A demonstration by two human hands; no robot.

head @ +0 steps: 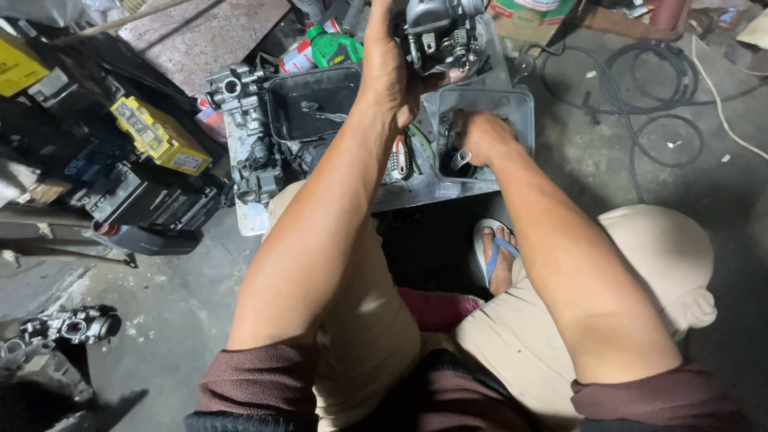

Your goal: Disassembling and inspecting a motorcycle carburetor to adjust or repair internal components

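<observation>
My left hand point(390, 64) is raised at the top of the view, gripping a grey metal carburettor point(442, 32) with springs and screws showing. My right hand point(482, 136) reaches down into a grey plastic tray point(520, 104) and its fingers are closed around a small dark part that I cannot make out. Beside that tray, to the left, sits a black tray point(280, 120) with a small metal piece in it. Both trays rest on a low metal work surface point(432, 192) in front of my knees.
Another carburettor body point(240, 96) lies left of the black tray. A yellow box point(160, 136) and dark batteries point(152, 204) stand at the left. A green bottle point(336, 48) stands behind. Black cables point(648, 88) coil on the concrete floor at right. A carburettor part point(72, 326) lies bottom left.
</observation>
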